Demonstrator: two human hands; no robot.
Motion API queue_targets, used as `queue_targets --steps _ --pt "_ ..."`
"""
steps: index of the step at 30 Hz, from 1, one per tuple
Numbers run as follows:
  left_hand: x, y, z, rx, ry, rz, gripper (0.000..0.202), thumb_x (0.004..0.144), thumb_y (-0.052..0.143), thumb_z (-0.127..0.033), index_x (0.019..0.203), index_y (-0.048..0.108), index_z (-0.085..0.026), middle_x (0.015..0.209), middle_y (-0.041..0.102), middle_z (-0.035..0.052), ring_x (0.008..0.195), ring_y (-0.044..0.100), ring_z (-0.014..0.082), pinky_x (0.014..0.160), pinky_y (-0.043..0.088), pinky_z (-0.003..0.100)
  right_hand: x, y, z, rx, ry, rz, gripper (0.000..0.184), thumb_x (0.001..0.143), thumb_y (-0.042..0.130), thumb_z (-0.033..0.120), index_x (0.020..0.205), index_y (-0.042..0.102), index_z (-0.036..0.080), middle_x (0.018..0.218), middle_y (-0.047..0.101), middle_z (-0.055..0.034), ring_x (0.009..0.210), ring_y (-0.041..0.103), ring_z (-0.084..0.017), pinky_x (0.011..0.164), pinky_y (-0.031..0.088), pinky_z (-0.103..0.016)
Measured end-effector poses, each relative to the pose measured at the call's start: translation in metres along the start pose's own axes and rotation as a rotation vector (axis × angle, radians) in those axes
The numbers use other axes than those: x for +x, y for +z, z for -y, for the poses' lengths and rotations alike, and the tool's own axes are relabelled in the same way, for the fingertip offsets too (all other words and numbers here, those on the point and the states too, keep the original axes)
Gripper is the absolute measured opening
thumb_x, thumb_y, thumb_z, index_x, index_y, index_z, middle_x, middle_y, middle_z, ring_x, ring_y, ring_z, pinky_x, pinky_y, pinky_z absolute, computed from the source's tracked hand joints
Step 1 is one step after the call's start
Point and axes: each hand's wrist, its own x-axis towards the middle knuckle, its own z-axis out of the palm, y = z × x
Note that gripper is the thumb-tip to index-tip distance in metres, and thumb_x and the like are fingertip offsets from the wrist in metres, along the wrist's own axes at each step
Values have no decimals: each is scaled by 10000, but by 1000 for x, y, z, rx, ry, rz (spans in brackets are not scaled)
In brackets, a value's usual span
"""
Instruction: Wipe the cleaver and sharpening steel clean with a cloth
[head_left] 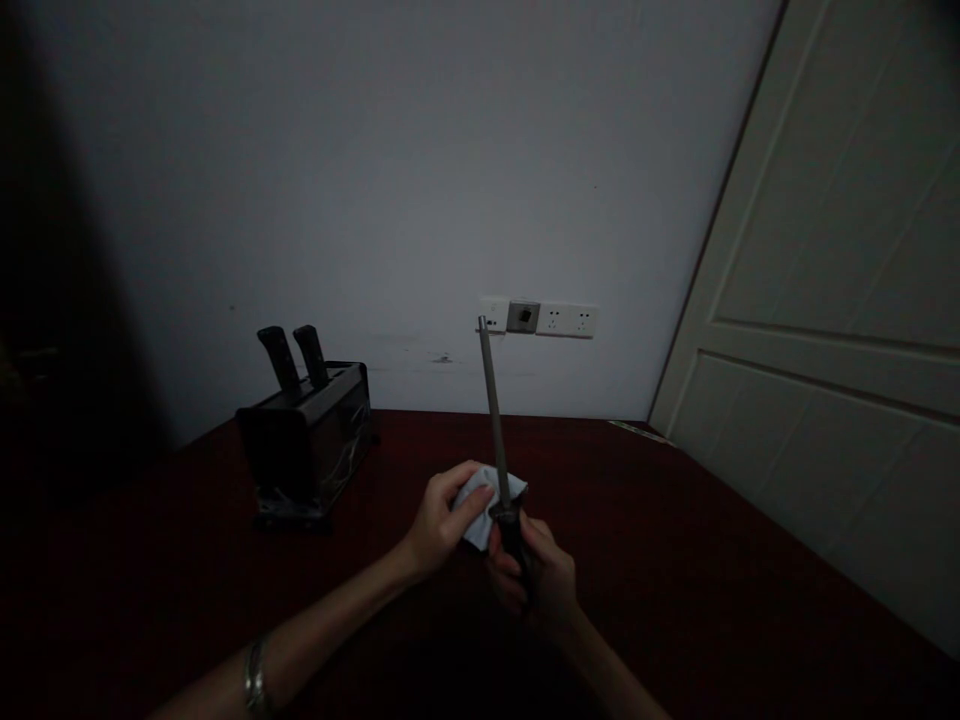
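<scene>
My right hand (541,578) is wrapped round the dark handle of a honing steel (493,405), whose thin grey rod stands nearly upright, tip near the wall sockets. Against the base of that rod, my left hand (442,522) pinches a white cloth (480,505). Both hands hover over the dark red table (675,560). A bracelet circles my left wrist.
A dark knife block (309,435) with two black handles sticking up stands at the back left of the table. A white socket strip (540,319) runs along the grey wall. A pale panelled door (832,330) fills the right side. The room is dim.
</scene>
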Motion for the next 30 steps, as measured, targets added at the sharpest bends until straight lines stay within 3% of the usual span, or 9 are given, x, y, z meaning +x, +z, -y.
queue_targets --steps 3,6,15,21,30 --pt "-2 2 0 -97 -93 -17 306 805 507 -406 801 584 -110 630 515 -3 528 454 86 474 351 180 1 1 0 7 -5 -13 402 699 604 503 615 609 110 394 384 69 244 273 -21 233 244 -143" --pt "-4 1 0 -29 -32 -70 287 807 513 -385 783 592 -109 629 515 -1 538 460 88 483 357 182 2 2 0 -9 -19 -23 401 701 601 503 612 606 111 392 389 67 241 283 -23 232 248 -144" --pt "-6 0 -4 250 453 -104 151 794 480 -140 893 592 -112 857 625 98 791 593 171 691 466 279 1 2 0 -116 -126 -38 418 714 587 516 577 557 123 388 390 63 248 306 -28 251 239 -150" --pt "-3 -7 -3 415 780 -72 258 702 481 -61 940 574 -95 853 639 133 806 601 205 678 478 348 2 4 1 -213 -193 -103 421 684 613 528 592 548 123 402 398 63 269 311 -28 269 225 -156" --pt "-1 -7 -13 441 785 19 302 733 473 -116 1017 577 -109 857 666 111 864 610 206 717 483 354 9 -7 4 -256 -309 -169 375 728 598 477 576 490 151 423 386 70 291 323 -35 294 233 -163"
